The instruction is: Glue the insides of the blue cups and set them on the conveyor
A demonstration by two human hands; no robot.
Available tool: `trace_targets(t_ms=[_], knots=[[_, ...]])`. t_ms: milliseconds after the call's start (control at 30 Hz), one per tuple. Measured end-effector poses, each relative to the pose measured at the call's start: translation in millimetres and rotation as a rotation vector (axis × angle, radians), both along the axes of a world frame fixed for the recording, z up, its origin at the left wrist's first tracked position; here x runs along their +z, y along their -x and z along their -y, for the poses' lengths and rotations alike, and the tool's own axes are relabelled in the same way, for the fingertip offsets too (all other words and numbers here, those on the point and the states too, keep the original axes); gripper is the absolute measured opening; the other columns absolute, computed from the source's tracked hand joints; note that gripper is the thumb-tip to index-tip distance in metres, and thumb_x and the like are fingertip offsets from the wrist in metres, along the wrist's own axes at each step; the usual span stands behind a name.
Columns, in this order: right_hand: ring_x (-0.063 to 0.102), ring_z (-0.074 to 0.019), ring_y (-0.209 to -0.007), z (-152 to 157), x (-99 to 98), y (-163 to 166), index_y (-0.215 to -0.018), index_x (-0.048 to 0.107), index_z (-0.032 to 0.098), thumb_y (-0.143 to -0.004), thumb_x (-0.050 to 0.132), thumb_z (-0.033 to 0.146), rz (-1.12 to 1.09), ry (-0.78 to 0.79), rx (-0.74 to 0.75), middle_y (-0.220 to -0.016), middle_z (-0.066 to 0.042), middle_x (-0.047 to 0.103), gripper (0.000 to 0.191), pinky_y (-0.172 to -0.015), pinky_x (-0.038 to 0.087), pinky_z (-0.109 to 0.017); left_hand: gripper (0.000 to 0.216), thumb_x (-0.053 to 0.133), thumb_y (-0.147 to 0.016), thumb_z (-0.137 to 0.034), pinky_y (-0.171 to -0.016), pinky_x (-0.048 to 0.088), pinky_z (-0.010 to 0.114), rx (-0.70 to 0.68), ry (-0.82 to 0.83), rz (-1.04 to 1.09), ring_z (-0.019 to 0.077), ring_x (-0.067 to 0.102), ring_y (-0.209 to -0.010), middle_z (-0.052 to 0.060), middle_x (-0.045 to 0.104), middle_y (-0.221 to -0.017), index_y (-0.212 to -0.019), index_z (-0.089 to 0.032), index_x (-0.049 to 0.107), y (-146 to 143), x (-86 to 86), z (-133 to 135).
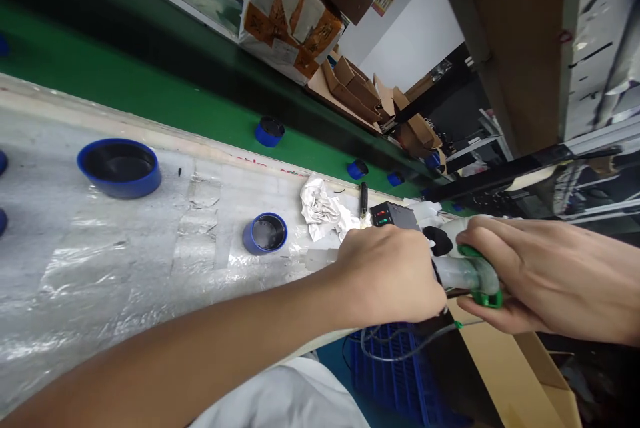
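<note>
My left hand (390, 275) is closed in a fist around one end of a translucent white part (460, 271) that has a green ring (487, 281) on it. My right hand (540, 278) wraps its fingers around the other end, thumb on top beside the green ring. Both hands hold the part at the near edge of the plastic-covered bench (100, 268). A small black box with red and green lights (387, 216) sits just behind my left hand. A thin cable (395, 345) hangs below my hands.
Blue caps lie on the bench: a large one (120, 167) and a smaller one (265, 233). A crumpled white cloth (323, 209) lies beside them. More blue caps ride the green conveyor belt (165, 98), one (270, 131) near. A blue crate (400, 375) and cardboard box (530, 368) stand below.
</note>
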State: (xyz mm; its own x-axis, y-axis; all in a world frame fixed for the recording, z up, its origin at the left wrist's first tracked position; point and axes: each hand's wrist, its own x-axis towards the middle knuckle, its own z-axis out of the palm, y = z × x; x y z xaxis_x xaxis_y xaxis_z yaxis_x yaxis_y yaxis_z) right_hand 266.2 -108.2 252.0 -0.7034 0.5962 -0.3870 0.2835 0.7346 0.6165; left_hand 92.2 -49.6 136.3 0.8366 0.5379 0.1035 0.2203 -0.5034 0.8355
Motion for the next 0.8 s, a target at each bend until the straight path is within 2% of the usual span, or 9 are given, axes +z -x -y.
trace_targets(t_ms=[200,233,300,400,467,600,700,800], knots=[[0.062,-0.0211,-0.061,-0.9,-5.4,-1.2,-0.093,0.054,0.012,-0.11,0.025,0.054,-0.044,-0.011,0.002,-0.079,-0.007,0.051,0.054,-0.056,0.052,-0.033,0.017,0.065,-0.08,-0.031,-0.071,0.054,0.031,-0.071,-0.014,-0.09,0.0289,0.077,-0.088,0.009,0.081,-0.092,-0.09,-0.021,0.076,0.4,5.0,-11.7],[0.06,-0.0201,-0.058,0.3,-5.7,-1.0,-0.09,0.053,0.014,-0.11,0.024,0.055,-0.03,-0.023,-0.004,-0.077,-0.005,0.049,0.054,-0.054,0.051,-0.033,0.016,0.064,-0.079,-0.03,-0.071,0.054,0.032,-0.087,-0.017,-0.105,0.0292,0.077,-0.089,0.009,0.081,-0.092,-0.088,-0.021,0.075,-0.1,5.6,-13.0],[0.055,-0.0174,-0.049,3.9,-5.8,-0.1,-0.082,0.047,0.021,-0.109,0.023,0.041,0.019,-0.048,-0.021,-0.072,0.001,0.042,0.042,-0.049,0.045,-0.033,0.015,0.065,-0.077,-0.029,-0.069,0.053,0.032,-0.103,-0.003,-0.132,0.0295,0.077,-0.089,0.009,0.081,-0.093,-0.086,-0.022,0.073,-1.7,6.1,-14.2],[0.052,-0.0173,-0.041,10.6,-6.4,3.1,-0.078,0.042,0.024,-0.089,0.034,0.018,0.056,-0.102,-0.088,-0.064,0.004,0.039,0.014,-0.045,0.035,-0.033,0.015,0.066,-0.073,-0.029,-0.066,0.052,0.031,-0.093,0.01,-0.145,0.0293,0.076,-0.087,0.008,0.08,-0.091,-0.085,-0.024,0.072,-3.9,5.9,-12.9],[0.053,-0.0201,-0.039,14.5,-8.2,5.6,-0.078,0.04,0.025,-0.083,0.04,0.021,0.032,-0.139,-0.151,-0.06,0.003,0.041,0.006,-0.045,0.028,-0.033,0.014,0.067,-0.071,-0.028,-0.064,0.052,0.031,-0.087,-0.001,-0.146,0.029,0.076,-0.084,0.008,0.079,-0.088,-0.083,-0.023,0.072,-4.6,5.1,-10.4],[0.056,-0.0262,-0.038,21.0,-14.7,6.6,-0.08,0.036,0.026,-0.086,0.042,0.028,0.008,-0.163,-0.264,-0.055,0.002,0.045,0.009,-0.052,0.016,-0.031,0.01,0.067,-0.075,-0.027,-0.063,0.052,0.031,-0.007,-0.074,-0.091,0.0281,0.076,-0.079,0.008,0.077,-0.079,-0.082,-0.023,0.074,-7.2,-0.5,-0.4],[0.058,-0.0264,-0.042,25.2,-19.9,3.0,-0.081,0.035,0.027,-0.084,0.045,0.028,0.01,-0.126,-0.352,-0.057,0.001,0.048,0.01,-0.054,0.017,-0.031,0.011,0.068,-0.079,-0.026,-0.065,0.053,0.033,0.077,-0.143,-0.025,0.0293,0.077,-0.079,0.009,0.077,-0.076,-0.086,-0.022,0.076,-11.6,-7.6,8.5],[0.059,-0.0255,-0.045,26.7,-25.4,-0.6,-0.08,0.033,0.027,-0.081,0.049,0.029,-0.014,-0.082,-0.451,-0.057,0.0,0.052,0.016,-0.054,0.021,-0.03,0.011,0.068,-0.08,-0.025,-0.066,0.054,0.033,0.079,-0.14,-0.023,0.03,0.078,-0.081,0.009,0.077,-0.077,-0.087,-0.022,0.077,-16.0,-13.6,13.1]])
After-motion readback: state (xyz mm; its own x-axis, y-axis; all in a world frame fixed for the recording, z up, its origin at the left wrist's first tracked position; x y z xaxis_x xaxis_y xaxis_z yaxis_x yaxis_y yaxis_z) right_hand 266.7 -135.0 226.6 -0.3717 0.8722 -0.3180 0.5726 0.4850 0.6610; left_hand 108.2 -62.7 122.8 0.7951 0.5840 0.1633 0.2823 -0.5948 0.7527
